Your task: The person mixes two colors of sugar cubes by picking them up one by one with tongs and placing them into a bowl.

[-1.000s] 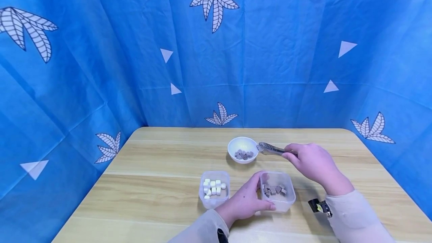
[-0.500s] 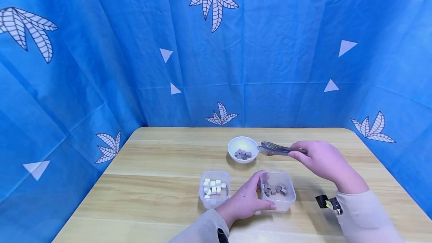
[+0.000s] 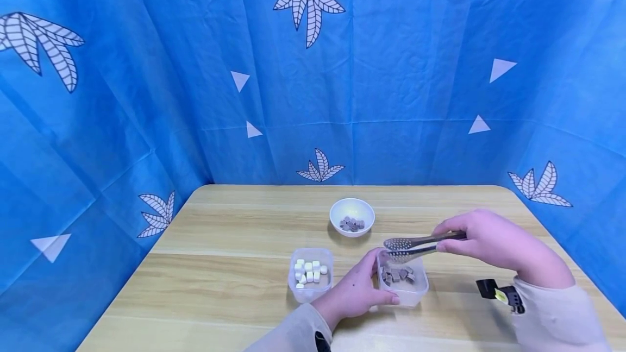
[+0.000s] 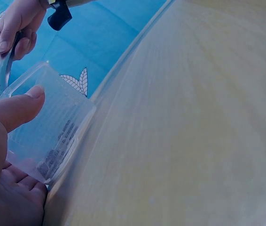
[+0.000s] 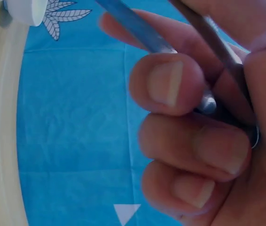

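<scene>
My left hand (image 3: pixel 356 291) grips a clear plastic container (image 3: pixel 415 295) by its left side, thumb along the near wall. Several brown cubes (image 3: pixel 396 275) lie on the bottom of that container. My right hand (image 3: pixel 481 240) holds metal tongs (image 3: pixel 413 242) with perforated tips, which hang over the container's far left rim, parted and with nothing between them. In the right wrist view the fingers curl round the tongs' arms (image 5: pixel 137 26). The left wrist view shows the container (image 4: pixel 43 127) between thumb and fingers.
A second clear container (image 3: pixel 313 293) with several white cubes (image 3: pixel 309 271) stands left of my left hand. Behind both sits a white bowl (image 3: pixel 353 208) holding several brown cubes (image 3: pixel 352 224). A blue patterned curtain (image 3: pixel 391 80) hangs behind the wooden table (image 3: pixel 220 276).
My right hand has drawn back to the right, and the tongs have swung from beside the bowl to over the brown cubes' container, their tips spreading apart. The left hand stays put.
</scene>
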Demonstrator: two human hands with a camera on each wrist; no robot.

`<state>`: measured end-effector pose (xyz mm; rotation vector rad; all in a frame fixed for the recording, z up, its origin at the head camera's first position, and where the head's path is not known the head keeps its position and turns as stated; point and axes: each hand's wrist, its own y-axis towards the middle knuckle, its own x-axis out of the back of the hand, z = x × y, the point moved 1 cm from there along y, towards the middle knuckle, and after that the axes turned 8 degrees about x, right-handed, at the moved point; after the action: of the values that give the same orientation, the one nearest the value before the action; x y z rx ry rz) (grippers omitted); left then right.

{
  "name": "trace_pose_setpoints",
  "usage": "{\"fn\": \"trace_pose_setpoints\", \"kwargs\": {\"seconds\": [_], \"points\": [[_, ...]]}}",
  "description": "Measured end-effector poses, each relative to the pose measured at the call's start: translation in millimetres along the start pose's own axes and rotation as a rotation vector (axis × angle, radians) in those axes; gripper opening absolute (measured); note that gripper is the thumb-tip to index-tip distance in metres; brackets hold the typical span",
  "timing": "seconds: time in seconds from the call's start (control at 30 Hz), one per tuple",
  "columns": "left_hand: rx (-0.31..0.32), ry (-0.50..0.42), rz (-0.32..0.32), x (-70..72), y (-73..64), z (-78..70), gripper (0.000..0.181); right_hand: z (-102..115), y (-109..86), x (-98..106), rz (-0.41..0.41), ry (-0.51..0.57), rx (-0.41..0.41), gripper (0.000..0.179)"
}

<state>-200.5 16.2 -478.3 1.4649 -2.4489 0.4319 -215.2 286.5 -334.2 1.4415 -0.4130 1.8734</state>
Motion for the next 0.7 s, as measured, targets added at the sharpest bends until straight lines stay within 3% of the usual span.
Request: {"fn": "trace_pose_setpoints", "kwargs": {"seconds": [0.3, 0.7], "points": [[0.004, -0.007, 0.011, 1.3, 0.0, -2.2, 0.096, 13, 4.2, -4, 0.094, -0.014, 0.067, 0.015], [0.014, 0.000, 0.004, 1.5, -1.1, -2.0, 0.094, 18, 8.4, -16, 0.148, -0.041, 0.001, 0.019]]}}
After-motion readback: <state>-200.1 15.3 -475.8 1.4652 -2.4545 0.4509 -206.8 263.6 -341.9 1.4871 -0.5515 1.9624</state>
